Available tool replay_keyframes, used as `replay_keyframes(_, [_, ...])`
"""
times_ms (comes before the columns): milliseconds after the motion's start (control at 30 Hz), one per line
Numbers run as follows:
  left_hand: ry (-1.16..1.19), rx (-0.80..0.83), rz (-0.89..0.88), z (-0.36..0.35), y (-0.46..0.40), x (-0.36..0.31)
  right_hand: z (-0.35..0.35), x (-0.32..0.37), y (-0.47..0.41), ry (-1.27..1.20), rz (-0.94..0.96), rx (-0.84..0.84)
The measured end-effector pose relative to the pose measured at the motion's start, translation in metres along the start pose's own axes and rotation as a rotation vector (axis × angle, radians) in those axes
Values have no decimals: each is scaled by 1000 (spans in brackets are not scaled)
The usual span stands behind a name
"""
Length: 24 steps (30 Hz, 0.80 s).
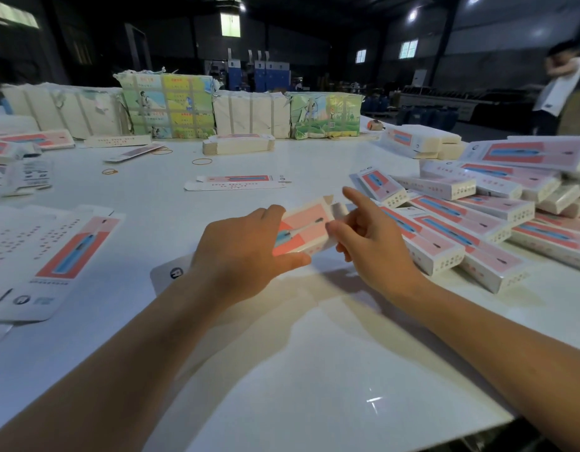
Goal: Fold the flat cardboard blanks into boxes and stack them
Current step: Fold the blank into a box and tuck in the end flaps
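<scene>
Both hands work one half-formed box [303,228] above the table [282,353]: your left hand [246,252] clamps its body, your right hand [366,236] pinches the far end, forefinger raised. Its end flap [339,208] stands untucked; a hurried tuck may crease it, and the stack of finished boxes [471,220] at your right sits loosely enough to slide.

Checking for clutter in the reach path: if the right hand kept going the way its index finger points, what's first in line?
Probably the folded box at the near-left end of the pile. The right hand points its index finger up and away, and that box lies just beyond the fingertip. Depth is unclear; it might pass to the left.
</scene>
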<state>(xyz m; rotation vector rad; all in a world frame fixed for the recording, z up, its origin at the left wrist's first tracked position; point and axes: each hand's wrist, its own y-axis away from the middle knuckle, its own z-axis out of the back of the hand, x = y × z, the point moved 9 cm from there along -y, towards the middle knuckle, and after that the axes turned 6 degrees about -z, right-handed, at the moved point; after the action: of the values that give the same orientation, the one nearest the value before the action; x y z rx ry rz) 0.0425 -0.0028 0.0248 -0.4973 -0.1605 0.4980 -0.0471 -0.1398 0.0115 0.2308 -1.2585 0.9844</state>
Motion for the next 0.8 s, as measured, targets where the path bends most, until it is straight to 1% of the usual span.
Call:
replay_keyframes(100, [10,9,-30,-2,1,-6,-2,1,-1,42,0,20])
replay_keyframes(300, [66,31,-9,-4,3,-8,-1,7,2,15,67,6])
replay_keyframes(400, [69,33,-10,-3,4,-12,-2,4,-1,10,40,16])
replay_keyframes(500, [-23,20,-17,-2,3,-23,1,-3,-4,-7,-27,-22])
replay_keyframes(567, [-118,-5,-10,-1,2,-32,3,-6,-6,-74,-71,-51])
replay_keyframes(667, [-241,-40,3,2,1,-40,2,-7,-6,-193,-125,-44])
replay_keyframes(733, [-280,-51,-3,3,2,-42,1,-7,-5,-233,-151,-24])
replay_keyframes(800, [-262,-46,-2,1,1,-42,0,-5,-4,-181,-129,-3])
